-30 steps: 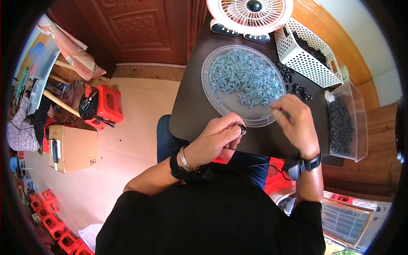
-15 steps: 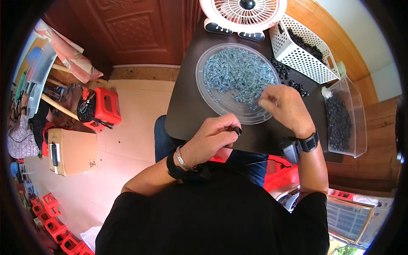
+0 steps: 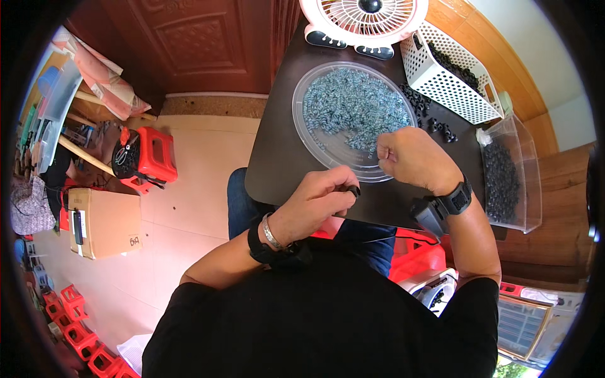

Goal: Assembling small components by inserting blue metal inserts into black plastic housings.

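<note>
My left hand (image 3: 322,196) is in front of the table's near edge, thumb and fingers pinching a small black plastic part (image 3: 353,189). My right hand (image 3: 417,159) hovers at the near right rim of a round clear plastic tray (image 3: 301,133). Its fingers are curled together, and what they hold, if anything, is hidden. Heaped in the tray are many small bluish metal springs (image 3: 353,104). Several loose black parts (image 3: 442,128) lie on the table right of the tray, beyond my right hand.
At the back stands a pink-and-white fan (image 3: 368,25). A white perforated basket (image 3: 450,88) with black parts is at the back right. A clear bin (image 3: 529,170) of black parts stands at the right edge. Left on the floor are a red stool (image 3: 157,154) and cardboard box (image 3: 110,223).
My right hand has shifted slightly left and its fingers have curled in more, while its elbow has swung outward. The left hand keeps its pinch on the black part, nearly in place.
</note>
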`<state>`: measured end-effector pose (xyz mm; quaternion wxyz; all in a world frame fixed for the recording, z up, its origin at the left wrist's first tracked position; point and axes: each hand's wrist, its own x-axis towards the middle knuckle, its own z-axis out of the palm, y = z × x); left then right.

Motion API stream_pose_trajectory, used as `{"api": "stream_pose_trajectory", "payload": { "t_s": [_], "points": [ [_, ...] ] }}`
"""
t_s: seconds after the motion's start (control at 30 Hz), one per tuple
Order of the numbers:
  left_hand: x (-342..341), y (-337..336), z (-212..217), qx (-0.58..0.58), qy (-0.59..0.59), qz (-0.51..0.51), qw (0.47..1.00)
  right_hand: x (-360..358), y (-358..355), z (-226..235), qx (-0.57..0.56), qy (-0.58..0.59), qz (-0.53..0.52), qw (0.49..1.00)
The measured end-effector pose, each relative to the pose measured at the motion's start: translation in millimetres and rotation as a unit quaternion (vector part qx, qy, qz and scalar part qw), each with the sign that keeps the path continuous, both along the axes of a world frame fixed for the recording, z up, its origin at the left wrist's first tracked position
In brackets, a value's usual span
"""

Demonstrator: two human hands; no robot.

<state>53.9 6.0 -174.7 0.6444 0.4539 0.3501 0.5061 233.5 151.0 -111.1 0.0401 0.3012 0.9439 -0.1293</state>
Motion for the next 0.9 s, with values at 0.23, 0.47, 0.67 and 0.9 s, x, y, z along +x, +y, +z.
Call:
{"api": "stream_pose_trajectory", "payload": {
  "t_s": [0.23, 0.47, 0.67, 0.9],
  "points": [
    [2, 1, -1, -0.009, -0.012, 0.016, 1.0, 11, 1, -3, -0.069, 0.14, -0.106, 0.982],
    [0, 2, -5, -0.011, 0.002, 0.031, 0.999, 3, -23, 0, -0.266, 0.281, -0.129, 0.913],
    [4, 3, -4, -0.011, -0.009, 0.031, 0.999, -9, -55, 15, -0.319, 0.304, -0.098, 0.892],
    [5, 2, -4, 0.002, 0.045, 0.025, 0.999, -7, -57, 11, -0.254, 0.285, -0.059, 0.922]
  ]
}}
